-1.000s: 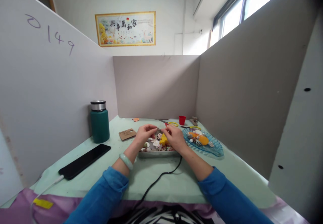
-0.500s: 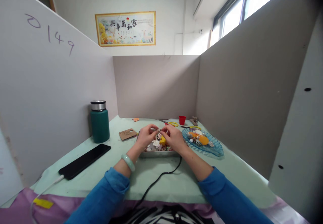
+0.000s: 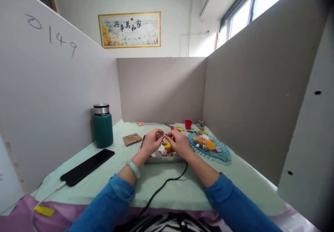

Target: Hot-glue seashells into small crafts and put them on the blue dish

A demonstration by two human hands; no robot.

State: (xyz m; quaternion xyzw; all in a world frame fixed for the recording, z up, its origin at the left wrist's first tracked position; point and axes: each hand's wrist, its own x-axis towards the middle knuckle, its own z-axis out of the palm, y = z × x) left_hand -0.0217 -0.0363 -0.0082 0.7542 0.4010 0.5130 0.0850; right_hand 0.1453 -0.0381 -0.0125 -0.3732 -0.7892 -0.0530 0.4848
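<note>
Both hands hover over a metal tray (image 3: 161, 159) filled with several small shells and a yellow piece (image 3: 168, 145). My left hand (image 3: 151, 142) pinches with thumb and fingers closed near the tray's middle. My right hand (image 3: 180, 142) pinches toward it, fingertips almost touching. Something tiny sits between the two pinches; I cannot make out what. A pale green bangle (image 3: 132, 167) circles my left wrist.
A blue glass dish (image 3: 221, 154) with shells lies right of the tray. A green flask (image 3: 102, 125), a black phone (image 3: 86, 166) on a cable, a cardboard scrap (image 3: 132, 138), a red cup (image 3: 188, 124) and yellow-handled scissors (image 3: 177, 128) stand around. A black cord (image 3: 163, 186) runs toward me. Partition walls close three sides.
My left hand has slid a little to the right, closer to my right hand; the fingertips now nearly meet over the tray.
</note>
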